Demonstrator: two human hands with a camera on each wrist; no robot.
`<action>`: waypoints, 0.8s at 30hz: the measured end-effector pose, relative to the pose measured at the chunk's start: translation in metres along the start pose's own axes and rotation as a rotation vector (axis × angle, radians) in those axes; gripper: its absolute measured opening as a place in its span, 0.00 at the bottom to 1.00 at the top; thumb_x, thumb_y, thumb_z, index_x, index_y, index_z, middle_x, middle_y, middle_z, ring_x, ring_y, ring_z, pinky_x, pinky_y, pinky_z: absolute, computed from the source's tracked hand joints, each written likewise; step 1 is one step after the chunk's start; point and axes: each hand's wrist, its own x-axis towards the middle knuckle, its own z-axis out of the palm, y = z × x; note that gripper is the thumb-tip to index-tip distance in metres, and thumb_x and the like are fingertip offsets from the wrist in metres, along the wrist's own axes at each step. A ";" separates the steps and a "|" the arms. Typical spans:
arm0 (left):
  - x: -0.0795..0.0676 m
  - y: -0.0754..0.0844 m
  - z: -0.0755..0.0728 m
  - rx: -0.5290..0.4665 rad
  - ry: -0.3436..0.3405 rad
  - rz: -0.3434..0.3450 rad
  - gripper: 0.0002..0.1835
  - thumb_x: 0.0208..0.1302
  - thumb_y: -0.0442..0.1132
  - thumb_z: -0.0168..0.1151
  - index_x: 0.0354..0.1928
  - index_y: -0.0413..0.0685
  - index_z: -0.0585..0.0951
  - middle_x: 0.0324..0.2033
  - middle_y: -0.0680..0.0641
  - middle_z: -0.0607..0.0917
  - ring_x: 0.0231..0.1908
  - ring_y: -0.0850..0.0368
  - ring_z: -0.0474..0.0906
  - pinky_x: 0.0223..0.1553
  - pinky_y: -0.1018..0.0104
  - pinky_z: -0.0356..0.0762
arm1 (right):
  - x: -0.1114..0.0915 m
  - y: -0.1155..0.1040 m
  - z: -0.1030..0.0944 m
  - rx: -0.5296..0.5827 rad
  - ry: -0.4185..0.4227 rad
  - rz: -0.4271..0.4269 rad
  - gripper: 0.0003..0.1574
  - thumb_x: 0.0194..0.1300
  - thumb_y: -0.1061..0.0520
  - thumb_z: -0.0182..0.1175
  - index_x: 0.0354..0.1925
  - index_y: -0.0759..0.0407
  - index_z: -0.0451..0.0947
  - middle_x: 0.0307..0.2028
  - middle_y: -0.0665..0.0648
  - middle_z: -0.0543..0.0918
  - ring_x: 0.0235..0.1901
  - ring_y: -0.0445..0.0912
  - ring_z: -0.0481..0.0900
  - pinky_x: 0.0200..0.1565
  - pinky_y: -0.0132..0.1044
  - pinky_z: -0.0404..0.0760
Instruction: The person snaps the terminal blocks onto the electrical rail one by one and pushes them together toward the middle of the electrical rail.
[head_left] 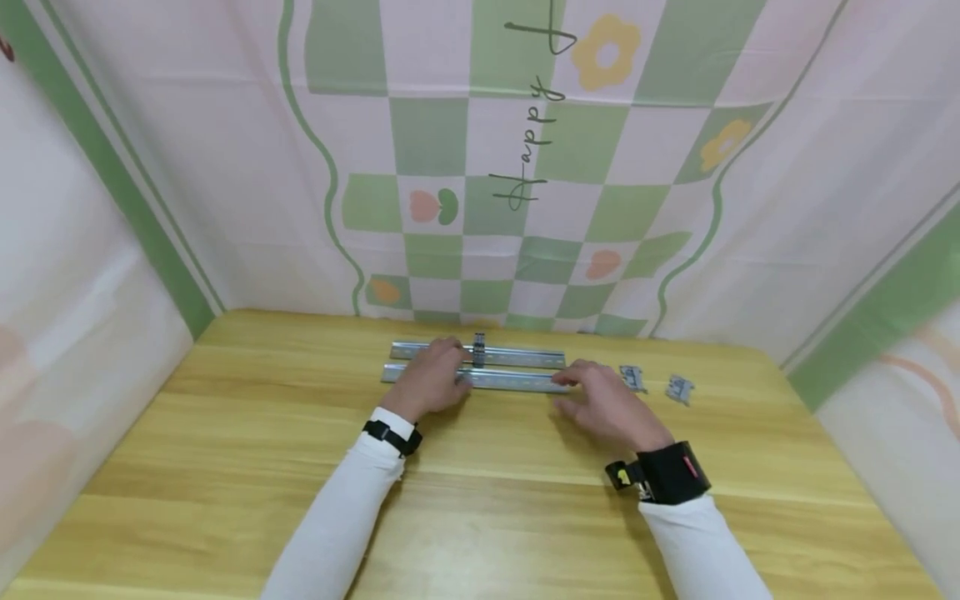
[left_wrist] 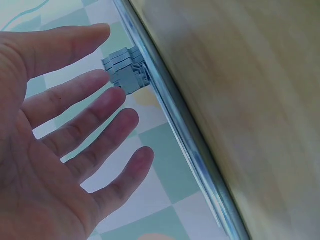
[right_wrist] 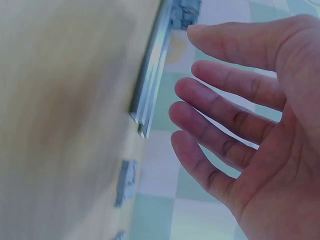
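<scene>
Two metal DIN rails lie side by side on the table, a near rail point(head_left: 517, 381) and a far rail point(head_left: 525, 358). Grey terminal blocks point(head_left: 478, 350) stand clipped together on the far rail, seen too as a stack of blocks point(left_wrist: 127, 70) in the left wrist view. My left hand point(head_left: 431, 379) hovers over the rails just left of those blocks, fingers spread and holding nothing. Over the near rail's right end is my right hand point(head_left: 607, 404), its fingers loosely extended and its palm bare in the right wrist view.
Right of the rails lie two loose grey terminal blocks, one block point(head_left: 632, 378) close behind my right hand and another block point(head_left: 680, 389) farther right. A patterned cloth point(head_left: 495, 275) hangs along the back edge of the wooden table point(head_left: 480, 517).
</scene>
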 end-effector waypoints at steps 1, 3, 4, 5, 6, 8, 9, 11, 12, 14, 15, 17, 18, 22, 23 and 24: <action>0.000 0.000 -0.001 -0.001 0.004 -0.002 0.21 0.57 0.45 0.60 0.52 0.47 0.77 0.46 0.49 0.77 0.47 0.52 0.72 0.48 0.58 0.69 | -0.001 0.001 -0.002 0.004 0.005 0.007 0.23 0.57 0.49 0.61 0.50 0.56 0.76 0.45 0.53 0.79 0.46 0.50 0.75 0.47 0.44 0.73; 0.000 0.000 -0.002 -0.002 0.011 0.000 0.22 0.57 0.45 0.61 0.53 0.47 0.77 0.46 0.49 0.77 0.48 0.52 0.72 0.48 0.57 0.69 | -0.002 0.004 -0.007 0.004 0.017 0.014 0.23 0.58 0.50 0.61 0.50 0.56 0.76 0.46 0.54 0.78 0.46 0.51 0.75 0.46 0.45 0.73; 0.000 0.000 -0.002 0.001 0.012 0.002 0.22 0.57 0.46 0.60 0.54 0.48 0.77 0.46 0.50 0.77 0.48 0.53 0.72 0.48 0.57 0.69 | -0.002 0.006 -0.009 -0.003 0.023 0.013 0.22 0.58 0.50 0.61 0.50 0.57 0.76 0.46 0.54 0.78 0.46 0.52 0.75 0.46 0.46 0.73; 0.000 -0.001 -0.003 0.000 0.012 0.001 0.22 0.57 0.46 0.61 0.54 0.48 0.76 0.47 0.50 0.77 0.49 0.52 0.71 0.49 0.56 0.68 | -0.003 0.007 -0.011 -0.009 0.030 0.010 0.23 0.58 0.50 0.61 0.51 0.58 0.76 0.46 0.55 0.78 0.47 0.52 0.75 0.46 0.46 0.73; 0.000 -0.001 -0.003 0.000 0.013 0.000 0.23 0.56 0.46 0.61 0.54 0.48 0.76 0.47 0.50 0.77 0.49 0.52 0.71 0.49 0.56 0.68 | -0.003 0.009 -0.012 -0.017 0.040 0.007 0.23 0.58 0.50 0.61 0.50 0.58 0.76 0.46 0.55 0.78 0.47 0.52 0.75 0.46 0.46 0.73; 0.001 -0.001 -0.003 0.002 0.016 0.001 0.23 0.56 0.47 0.62 0.54 0.48 0.76 0.47 0.50 0.77 0.49 0.52 0.71 0.49 0.55 0.68 | -0.003 0.012 -0.015 -0.027 0.059 0.007 0.23 0.58 0.50 0.61 0.50 0.59 0.76 0.45 0.54 0.78 0.46 0.52 0.76 0.46 0.45 0.73; 0.001 -0.001 -0.002 0.003 0.016 -0.002 0.23 0.56 0.47 0.62 0.54 0.48 0.76 0.47 0.50 0.76 0.49 0.52 0.71 0.49 0.55 0.68 | -0.004 0.014 -0.017 -0.033 0.065 0.008 0.23 0.57 0.50 0.61 0.50 0.59 0.76 0.45 0.54 0.78 0.46 0.52 0.76 0.46 0.46 0.73; 0.001 0.000 -0.002 0.011 0.013 -0.008 0.23 0.56 0.47 0.62 0.54 0.49 0.77 0.48 0.50 0.76 0.49 0.52 0.71 0.50 0.55 0.68 | -0.005 0.017 -0.020 -0.026 0.073 0.021 0.22 0.57 0.51 0.61 0.50 0.58 0.76 0.46 0.55 0.78 0.46 0.53 0.75 0.46 0.46 0.73; 0.000 0.000 -0.002 0.016 0.012 -0.010 0.23 0.56 0.48 0.61 0.53 0.49 0.77 0.47 0.50 0.76 0.49 0.52 0.71 0.49 0.56 0.68 | -0.006 0.018 -0.021 -0.024 0.077 0.028 0.22 0.57 0.51 0.62 0.49 0.58 0.77 0.46 0.55 0.78 0.46 0.53 0.75 0.46 0.46 0.73; 0.000 0.001 -0.002 0.024 0.012 -0.007 0.22 0.56 0.48 0.61 0.53 0.49 0.77 0.47 0.50 0.76 0.49 0.52 0.71 0.48 0.56 0.69 | -0.007 0.021 -0.024 -0.022 0.075 0.045 0.22 0.58 0.50 0.61 0.49 0.57 0.77 0.46 0.55 0.78 0.47 0.53 0.75 0.46 0.47 0.73; 0.000 0.001 -0.001 0.028 0.011 -0.005 0.22 0.57 0.48 0.61 0.53 0.49 0.77 0.46 0.50 0.76 0.49 0.52 0.71 0.47 0.56 0.69 | -0.008 0.022 -0.025 -0.022 0.072 0.052 0.21 0.58 0.50 0.61 0.50 0.56 0.77 0.47 0.55 0.78 0.47 0.53 0.75 0.46 0.47 0.73; 0.000 0.002 -0.001 0.034 0.012 0.002 0.22 0.57 0.47 0.61 0.54 0.48 0.77 0.46 0.49 0.76 0.48 0.52 0.71 0.46 0.57 0.70 | -0.009 0.024 -0.027 -0.022 0.064 0.063 0.21 0.59 0.49 0.60 0.50 0.56 0.77 0.47 0.56 0.77 0.48 0.54 0.74 0.45 0.48 0.73; 0.000 0.002 -0.001 0.034 0.013 0.006 0.22 0.57 0.47 0.61 0.54 0.48 0.77 0.45 0.49 0.76 0.48 0.51 0.71 0.45 0.57 0.70 | -0.010 0.024 -0.027 -0.022 0.062 0.069 0.22 0.59 0.48 0.60 0.50 0.55 0.77 0.48 0.56 0.77 0.48 0.54 0.74 0.45 0.48 0.73; 0.000 0.003 0.000 0.040 0.014 0.012 0.22 0.57 0.47 0.61 0.54 0.49 0.77 0.45 0.49 0.76 0.47 0.51 0.71 0.43 0.57 0.70 | -0.012 0.027 -0.030 -0.022 0.057 0.084 0.23 0.59 0.46 0.60 0.50 0.56 0.77 0.48 0.56 0.77 0.48 0.55 0.74 0.45 0.49 0.73; 0.000 0.004 0.001 0.041 0.016 0.011 0.22 0.57 0.47 0.61 0.54 0.49 0.77 0.45 0.49 0.76 0.47 0.51 0.71 0.43 0.57 0.70 | -0.012 0.027 -0.031 -0.024 0.058 0.086 0.24 0.59 0.45 0.59 0.50 0.56 0.77 0.48 0.57 0.77 0.48 0.55 0.74 0.45 0.49 0.73; 0.001 0.004 0.001 0.043 0.017 0.012 0.22 0.57 0.47 0.61 0.53 0.48 0.77 0.45 0.49 0.76 0.47 0.51 0.71 0.43 0.57 0.70 | -0.013 0.028 -0.032 -0.026 0.060 0.090 0.25 0.59 0.44 0.59 0.49 0.57 0.77 0.48 0.57 0.77 0.48 0.55 0.74 0.45 0.49 0.73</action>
